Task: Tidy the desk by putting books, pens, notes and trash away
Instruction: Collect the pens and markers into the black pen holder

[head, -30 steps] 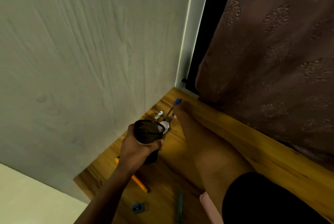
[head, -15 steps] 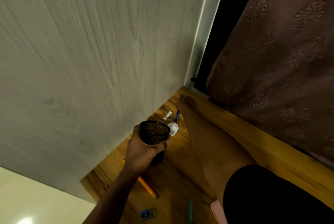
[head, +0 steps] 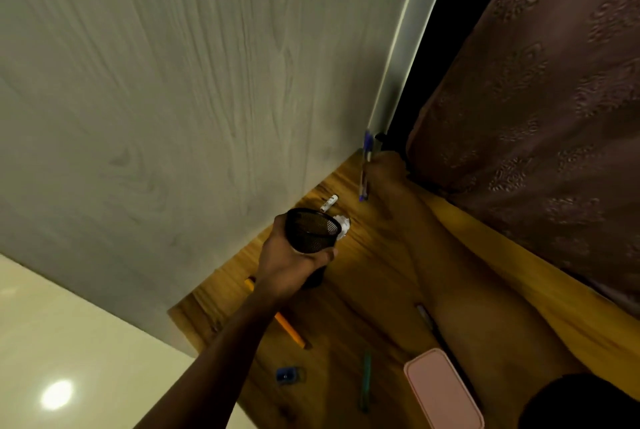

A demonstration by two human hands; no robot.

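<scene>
Two hands at work. The fingers of my right hand, out in the far corner at 12 o'clock, are clamped on the blue pen. The grip itself is blurred, but the pen now stands nearly upright beside them. A second ago it lay flat on the desk under those same fingertips, so the pick-up is made. I cannot tell whether its lower end has cleared the wood.

- My left hand is unchanged, with fingers and thumb wrapped round the black mesh pen cup. The cup is held up and tipped, with its mouth towards the pen at about 1 o'clock. Nothing sticks out of the mouth.
- A crumpled paper ball sits just beside the rim at 3 o'clock.
- A small white tube lies at 12 to 1 o'clock of the cup, against the wall panel.

Still loose on the desk:
- An orange pencil at 6 o'clock, running under my left forearm.
- A blue sharpener further along at 6 o'clock.
- A green pen at 5 o'clock.
- A dark pen lying along my right forearm.
- A pink case at 4 to 5 o'clock.

My judgement is that the first pen is in hand and the drop into the cup comes next. Most of the tidying remains.
</scene>
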